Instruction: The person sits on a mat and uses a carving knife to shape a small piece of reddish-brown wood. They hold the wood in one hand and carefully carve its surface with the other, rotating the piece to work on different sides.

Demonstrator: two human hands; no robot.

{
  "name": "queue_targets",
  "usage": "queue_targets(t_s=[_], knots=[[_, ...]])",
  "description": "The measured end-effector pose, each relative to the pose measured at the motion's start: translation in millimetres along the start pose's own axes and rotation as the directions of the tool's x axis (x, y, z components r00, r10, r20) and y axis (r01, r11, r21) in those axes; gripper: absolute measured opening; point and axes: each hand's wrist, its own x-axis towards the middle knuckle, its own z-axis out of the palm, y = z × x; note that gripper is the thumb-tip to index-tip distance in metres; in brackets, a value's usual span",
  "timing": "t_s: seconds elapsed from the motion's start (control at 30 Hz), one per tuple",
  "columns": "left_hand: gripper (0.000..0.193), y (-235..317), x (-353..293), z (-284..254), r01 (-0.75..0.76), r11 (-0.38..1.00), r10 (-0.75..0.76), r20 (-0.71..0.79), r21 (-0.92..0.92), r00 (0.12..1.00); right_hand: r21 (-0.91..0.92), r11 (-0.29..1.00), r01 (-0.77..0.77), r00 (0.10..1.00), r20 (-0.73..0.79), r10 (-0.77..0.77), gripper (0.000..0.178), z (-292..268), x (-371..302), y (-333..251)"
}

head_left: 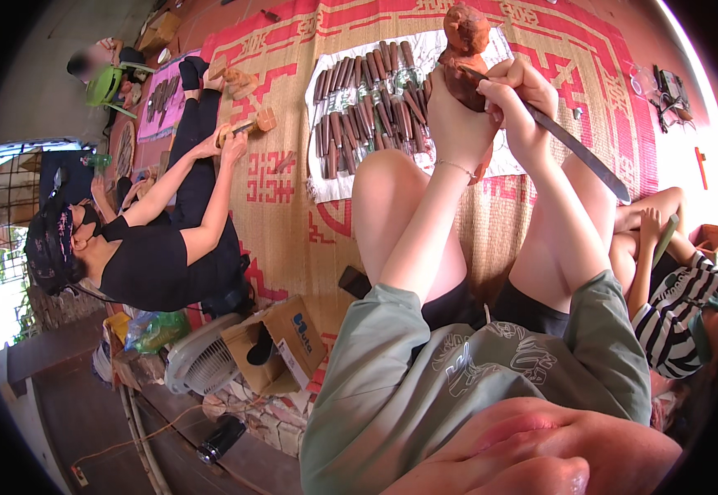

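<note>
A reddish-brown carved figure with a rounded head stands up between my knees at the far end of my reach. My left hand is wrapped round its lower part, which the fingers partly hide. A long, flat, dark metal file slants across the carving. Its narrow end lies against the figure, and its broad end points toward my right knee. My right hand is closed round the file near the figure, close beside my left hand. Rows of wooden-handled carving tools lie on a white cloth left of the carving.
A red-patterned straw mat spreads beneath me. At left, a person in black holds a wooden piece. A person in stripes sits close at right. A phone, cardboard box and fan are nearer, at left.
</note>
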Motion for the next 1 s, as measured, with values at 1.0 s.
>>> queue_targets(t_s=[1.0], knots=[[0.043,-4,3,7,-0.083,0.995,0.083,-0.01,-0.062,0.997,0.049,0.999,-0.002,1.0,0.021,0.001,0.017,-4,8,1]])
